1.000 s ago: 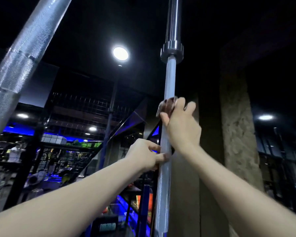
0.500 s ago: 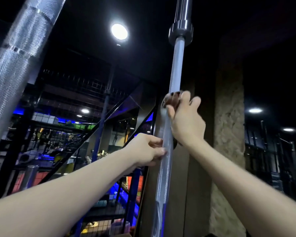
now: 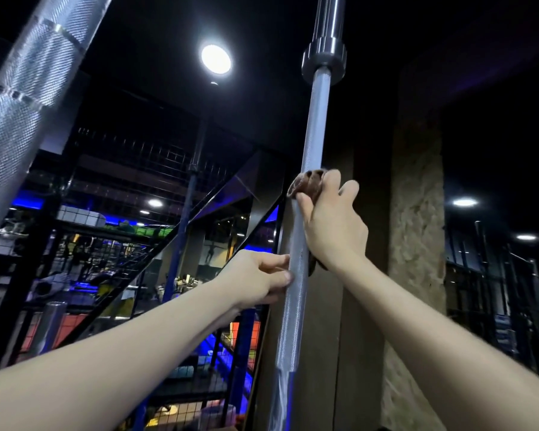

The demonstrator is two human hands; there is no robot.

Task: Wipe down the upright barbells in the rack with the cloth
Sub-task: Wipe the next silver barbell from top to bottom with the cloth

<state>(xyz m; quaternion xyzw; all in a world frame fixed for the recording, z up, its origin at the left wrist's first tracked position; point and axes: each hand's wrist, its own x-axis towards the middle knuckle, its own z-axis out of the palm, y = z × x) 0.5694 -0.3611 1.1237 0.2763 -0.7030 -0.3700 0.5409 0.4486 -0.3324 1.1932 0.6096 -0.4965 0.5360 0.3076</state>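
Barbell (image 3: 305,213) gripped by both hands, second barbell (image 3: 28,88) left.

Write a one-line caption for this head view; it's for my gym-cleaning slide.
Right hand wraps a brown cloth around an upright barbell while the left hand steadies it.

right hand (image 3: 332,225) holds a brown cloth (image 3: 307,183) around the upright barbell (image 3: 296,293); left hand (image 3: 259,279) grips it below
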